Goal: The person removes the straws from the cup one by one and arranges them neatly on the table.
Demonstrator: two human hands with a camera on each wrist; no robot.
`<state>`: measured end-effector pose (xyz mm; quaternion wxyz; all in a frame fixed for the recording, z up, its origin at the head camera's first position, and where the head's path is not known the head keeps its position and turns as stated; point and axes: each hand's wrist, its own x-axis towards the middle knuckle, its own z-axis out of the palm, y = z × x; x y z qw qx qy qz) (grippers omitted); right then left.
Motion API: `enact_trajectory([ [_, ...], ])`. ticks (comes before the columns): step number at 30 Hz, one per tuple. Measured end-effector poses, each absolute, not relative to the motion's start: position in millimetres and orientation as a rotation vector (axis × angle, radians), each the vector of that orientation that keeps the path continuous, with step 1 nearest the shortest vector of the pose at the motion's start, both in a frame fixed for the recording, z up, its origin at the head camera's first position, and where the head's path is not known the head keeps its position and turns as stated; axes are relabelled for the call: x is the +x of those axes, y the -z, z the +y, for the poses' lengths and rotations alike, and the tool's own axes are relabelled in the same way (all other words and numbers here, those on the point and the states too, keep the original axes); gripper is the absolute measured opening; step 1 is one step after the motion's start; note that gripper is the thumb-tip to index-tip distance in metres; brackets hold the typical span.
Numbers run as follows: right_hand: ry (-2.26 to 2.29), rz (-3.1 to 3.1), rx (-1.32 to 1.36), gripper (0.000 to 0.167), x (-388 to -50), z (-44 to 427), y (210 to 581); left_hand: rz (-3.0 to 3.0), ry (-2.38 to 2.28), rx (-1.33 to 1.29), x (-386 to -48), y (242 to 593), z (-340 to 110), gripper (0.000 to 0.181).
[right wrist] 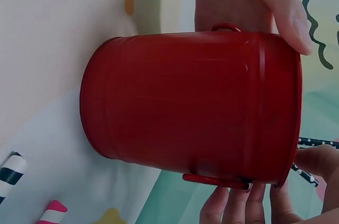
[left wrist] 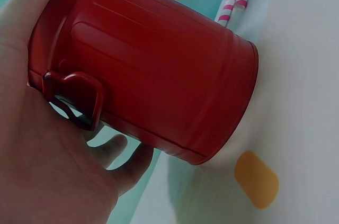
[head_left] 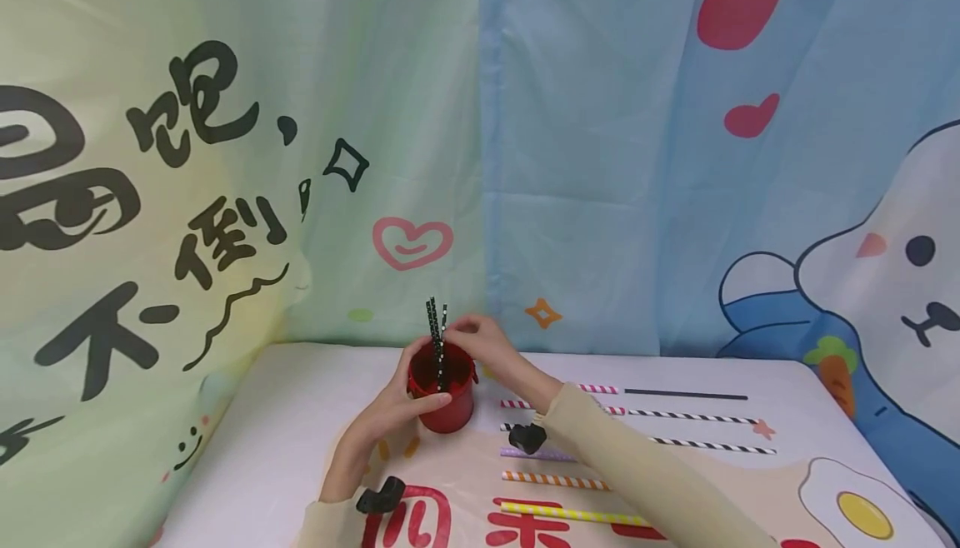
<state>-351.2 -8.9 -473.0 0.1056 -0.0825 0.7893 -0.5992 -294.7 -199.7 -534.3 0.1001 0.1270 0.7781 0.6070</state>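
A red metal bucket (head_left: 450,415) with small side handles stands upright near the back of the table. My left hand (head_left: 390,406) grips it from the left, thumb over the front of the rim and fingers around the side. Several black paper straws with white dots (head_left: 432,323) stick up from inside. At the rim's right side, my right hand (head_left: 487,344) pinches one dotted straw between thumb and fingertips. In the right wrist view, the red bucket (right wrist: 185,102) hides the straws' lower parts, and the right hand's other fingers (right wrist: 214,205) lie by a handle.
Paper straws lie in rows right of the bucket: plain black (head_left: 686,395), black-and-white striped (head_left: 712,448), purple (head_left: 517,453), orange striped (head_left: 555,480) and yellow striped (head_left: 577,515), plus pink striped ones. My right forearm crosses over some. A printed curtain (head_left: 585,156) hangs behind the table.
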Motion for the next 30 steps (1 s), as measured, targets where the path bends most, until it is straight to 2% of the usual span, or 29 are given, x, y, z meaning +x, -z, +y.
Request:
enact_trajectory([
  [30,1.761,2.359,-0.254,0.025,-353.1,-15.7,478.1,2.298,-1.796,0.385,-296.1,536.1,-200.9,0.095],
])
